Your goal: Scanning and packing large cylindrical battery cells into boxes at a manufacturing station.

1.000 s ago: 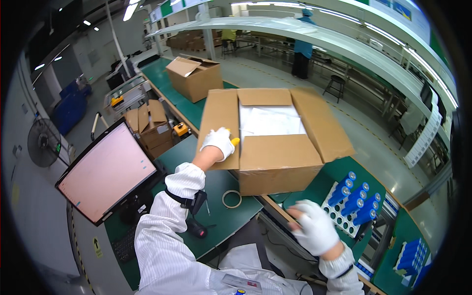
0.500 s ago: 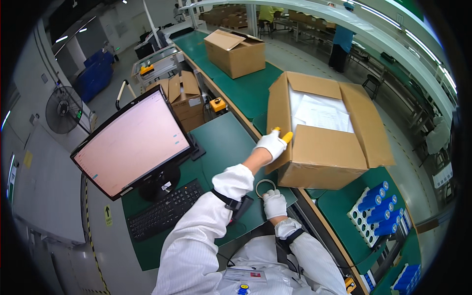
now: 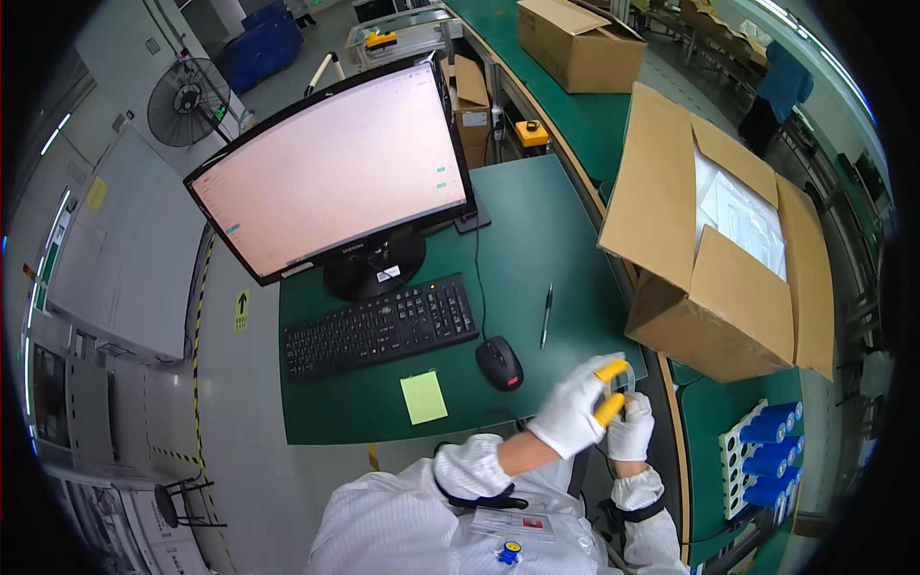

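Note:
My left hand (image 3: 573, 410), in a white glove with yellow-covered fingertips, reaches the thin pale ring (image 3: 630, 377), which resembles a roll of clear tape. Its thumb and finger are apart on either side of the ring's near edge; slight blur hides whether they touch it. Gloved in white, my right hand (image 3: 631, 428) is closed around the ring's lower part by the table's right edge. Beyond them stands a large open cardboard box (image 3: 714, 321), flaps spread, with white papers (image 3: 743, 218) inside.
On the green table (image 3: 537, 211) are a monitor (image 3: 331, 172), keyboard (image 3: 383, 326), mouse (image 3: 499, 364), pen (image 3: 547, 316) and yellow-green note (image 3: 424, 397). Blue cylinders (image 3: 770, 460) stand in a white holed tray (image 3: 734, 470) at right. Another carton (image 3: 580, 48) sits farther back.
My left hand has come back from the large box's flap to the ring in my right hand. The view has turned, so the keyboard, mouse, pen and note now show fully.

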Demonstrator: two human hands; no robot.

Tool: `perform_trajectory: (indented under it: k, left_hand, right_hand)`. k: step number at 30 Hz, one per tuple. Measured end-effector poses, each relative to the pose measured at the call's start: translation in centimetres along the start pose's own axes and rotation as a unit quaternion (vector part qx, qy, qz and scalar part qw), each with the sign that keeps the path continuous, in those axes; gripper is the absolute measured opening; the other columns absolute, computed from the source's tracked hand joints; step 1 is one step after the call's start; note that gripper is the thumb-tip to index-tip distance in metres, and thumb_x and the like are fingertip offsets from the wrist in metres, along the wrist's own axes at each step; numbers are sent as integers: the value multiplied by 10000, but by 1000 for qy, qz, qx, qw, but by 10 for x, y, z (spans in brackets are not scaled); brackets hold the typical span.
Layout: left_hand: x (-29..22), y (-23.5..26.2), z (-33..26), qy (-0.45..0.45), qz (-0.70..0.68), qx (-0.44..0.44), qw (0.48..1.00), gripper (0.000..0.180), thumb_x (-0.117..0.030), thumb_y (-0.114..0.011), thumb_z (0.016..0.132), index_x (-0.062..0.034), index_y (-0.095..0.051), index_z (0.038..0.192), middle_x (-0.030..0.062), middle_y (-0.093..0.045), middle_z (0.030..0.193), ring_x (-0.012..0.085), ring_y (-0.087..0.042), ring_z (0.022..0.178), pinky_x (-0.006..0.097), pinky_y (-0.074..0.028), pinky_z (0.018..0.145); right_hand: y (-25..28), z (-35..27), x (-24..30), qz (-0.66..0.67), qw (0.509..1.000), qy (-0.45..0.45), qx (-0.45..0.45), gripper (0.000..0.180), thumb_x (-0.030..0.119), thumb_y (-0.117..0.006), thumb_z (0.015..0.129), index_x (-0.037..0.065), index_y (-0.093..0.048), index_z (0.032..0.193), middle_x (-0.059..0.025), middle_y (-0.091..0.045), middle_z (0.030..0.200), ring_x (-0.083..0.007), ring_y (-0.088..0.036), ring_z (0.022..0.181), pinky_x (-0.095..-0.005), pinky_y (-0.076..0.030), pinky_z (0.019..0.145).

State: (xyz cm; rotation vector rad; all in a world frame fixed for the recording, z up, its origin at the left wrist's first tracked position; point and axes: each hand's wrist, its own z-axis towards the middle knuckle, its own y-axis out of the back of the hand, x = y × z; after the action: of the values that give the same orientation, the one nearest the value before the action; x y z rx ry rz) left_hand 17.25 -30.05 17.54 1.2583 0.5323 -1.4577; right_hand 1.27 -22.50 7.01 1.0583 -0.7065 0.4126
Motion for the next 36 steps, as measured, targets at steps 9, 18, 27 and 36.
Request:
perform_trajectory:
  k: [9,18,27,36]
  left_hand:
    - [93,194,-67,325,463,106,818,406,-251,-704,800,-98,-633,1168,164,-631,1159,362,-606,1054,420,-496,915]
    - [188,251,-94,286,469,269,791,472,-264,-748,800,11,-606,1156,151,-667,1039,190,-601,878,326,-507,765]
    - [-69,11,39,81,220,490,840,263,-82,-660,875,0,-584,1113,136,-651,968,206,-642,835,325,-539,664]
    - [-154,-316,-236,108,13,854,509,302,-76,-640,889,26,-547,1157,109,-657,965,203,-663,811,308,-566,674]
  right_hand:
    - [91,-48,44,69,994,-37,-82,197,-31,-722,747,64,-622,888,-102,-586,816,-246,-598,706,-333,-483,623]
    - [220,-151,66,-12,957,-99,-273,175,136,-756,750,101,-659,891,-86,-603,804,-295,-589,765,-398,-490,649]
    - [221,-337,108,-217,747,-381,-499,157,99,-765,735,71,-666,854,-90,-639,826,-288,-639,700,-371,-527,618]
    - [173,-466,122,-337,452,-612,-554,125,84,-735,750,61,-671,854,-120,-649,821,-315,-642,717,-382,-509,628]
